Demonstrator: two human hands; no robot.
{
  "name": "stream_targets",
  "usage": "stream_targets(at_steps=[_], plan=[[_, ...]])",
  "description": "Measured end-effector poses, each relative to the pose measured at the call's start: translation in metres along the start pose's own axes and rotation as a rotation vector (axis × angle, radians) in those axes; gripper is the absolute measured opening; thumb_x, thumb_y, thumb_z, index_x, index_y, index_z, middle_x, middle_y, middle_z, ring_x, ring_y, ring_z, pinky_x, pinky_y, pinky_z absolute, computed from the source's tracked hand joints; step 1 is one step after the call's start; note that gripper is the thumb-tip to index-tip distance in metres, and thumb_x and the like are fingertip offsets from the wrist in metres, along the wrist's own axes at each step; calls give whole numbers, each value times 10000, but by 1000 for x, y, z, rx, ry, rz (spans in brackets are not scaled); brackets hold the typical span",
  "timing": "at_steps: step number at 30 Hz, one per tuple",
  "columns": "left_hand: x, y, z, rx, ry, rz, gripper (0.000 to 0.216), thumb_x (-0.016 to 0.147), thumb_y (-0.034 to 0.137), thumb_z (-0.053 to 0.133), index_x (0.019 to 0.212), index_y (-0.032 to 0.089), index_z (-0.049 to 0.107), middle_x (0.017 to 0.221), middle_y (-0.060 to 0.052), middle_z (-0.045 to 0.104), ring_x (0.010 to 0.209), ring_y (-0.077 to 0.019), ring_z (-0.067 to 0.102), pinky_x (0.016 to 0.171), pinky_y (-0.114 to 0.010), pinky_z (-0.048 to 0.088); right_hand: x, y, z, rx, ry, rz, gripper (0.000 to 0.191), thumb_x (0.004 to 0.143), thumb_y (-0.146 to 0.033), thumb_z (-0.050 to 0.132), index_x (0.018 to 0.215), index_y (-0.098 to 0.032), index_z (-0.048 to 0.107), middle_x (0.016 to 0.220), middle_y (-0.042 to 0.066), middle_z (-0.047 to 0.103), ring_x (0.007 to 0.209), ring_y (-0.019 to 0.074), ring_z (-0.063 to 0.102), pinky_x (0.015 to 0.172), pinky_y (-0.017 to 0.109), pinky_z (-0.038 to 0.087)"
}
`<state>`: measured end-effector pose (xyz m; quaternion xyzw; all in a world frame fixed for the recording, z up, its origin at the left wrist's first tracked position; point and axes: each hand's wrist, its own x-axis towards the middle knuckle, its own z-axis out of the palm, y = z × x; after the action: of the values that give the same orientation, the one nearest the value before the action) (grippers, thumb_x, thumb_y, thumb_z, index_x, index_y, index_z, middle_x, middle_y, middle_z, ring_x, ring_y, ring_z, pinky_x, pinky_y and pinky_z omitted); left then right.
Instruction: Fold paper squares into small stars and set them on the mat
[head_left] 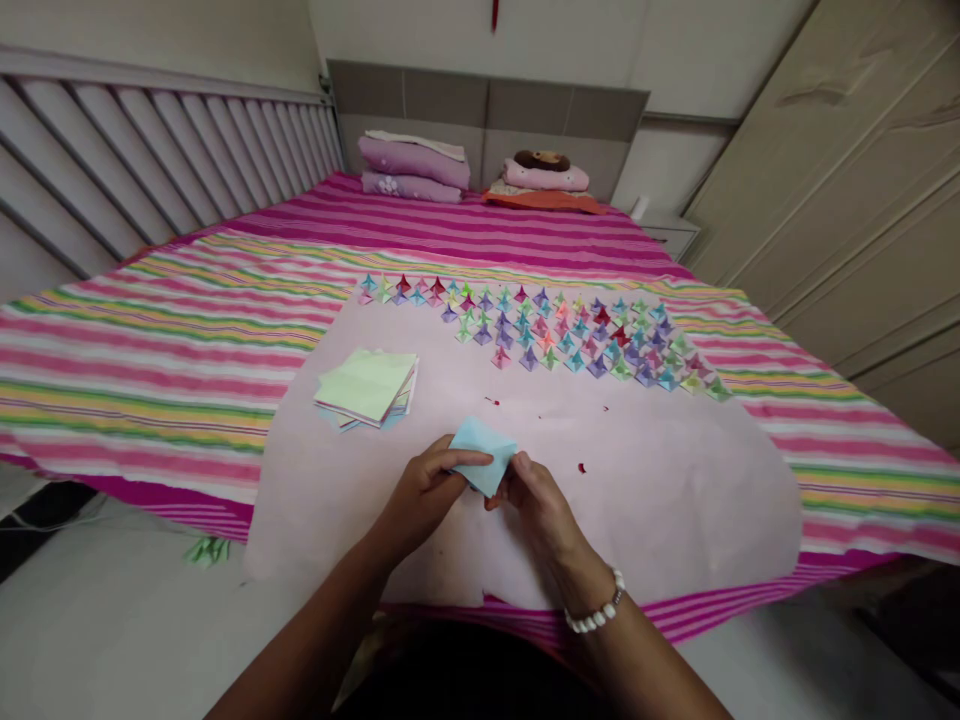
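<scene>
A light blue piece of origami paper, folded into a small square shape, is held up just above the pale sheet. My left hand grips its left side, the index finger lying across the front. At the paper's right corner, my right hand pinches with thumb and fingers; some of those fingertips are hidden behind the paper. To the left lies a loose stack of square paper, pale green on top. Many small folded paper pieces in several colours stand in rows beyond my hands.
The large pale sheet lies over a striped bedspread. Small red scraps dot the sheet. Folded bedding is piled by the headboard. A green crumpled item lies at lower left.
</scene>
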<state>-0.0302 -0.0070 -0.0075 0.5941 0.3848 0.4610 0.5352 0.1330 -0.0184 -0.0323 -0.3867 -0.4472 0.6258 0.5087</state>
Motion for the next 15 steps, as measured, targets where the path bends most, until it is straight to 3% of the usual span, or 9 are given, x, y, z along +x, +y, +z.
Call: stream_targets(at_steps=[3, 7, 11, 15], plan=[[-1, 4, 0, -4, -46, 8, 213, 734, 236, 643, 923, 225, 740, 975, -50, 626, 931, -212, 603, 808, -367, 503, 1, -5, 3, -32, 0, 17, 292, 689, -479, 730, 673, -192, 680, 596, -2, 593, 569, 136, 510, 582, 267, 451], [0, 7, 3, -13, 26, -7, 182, 748, 312, 667, 873, 205, 746, 950, -58, 637, 928, -214, 603, 780, -335, 507, 3, -8, 6, -36, 62, 24, 269, 630, -444, 773, 647, -193, 678, 570, -18, 574, 523, 120, 481, 529, 259, 452], [2, 2, 5, -23, 153, -98, 156, 680, 277, 743, 815, 199, 743, 775, -21, 671, 700, -156, 606, 619, -265, 487, 4, -5, 7, -42, 56, 11, 248, 639, -421, 773, 689, -188, 701, 595, -13, 606, 535, 118, 493, 536, 258, 443], [2, -2, 4, -35, 170, -137, 222, 656, 271, 765, 862, 190, 742, 718, -4, 686, 598, -124, 571, 557, -241, 455, 4, -5, 6, -12, 85, -28, 220, 643, -374, 784, 745, -193, 713, 650, -10, 648, 599, 128, 528, 598, 263, 443]])
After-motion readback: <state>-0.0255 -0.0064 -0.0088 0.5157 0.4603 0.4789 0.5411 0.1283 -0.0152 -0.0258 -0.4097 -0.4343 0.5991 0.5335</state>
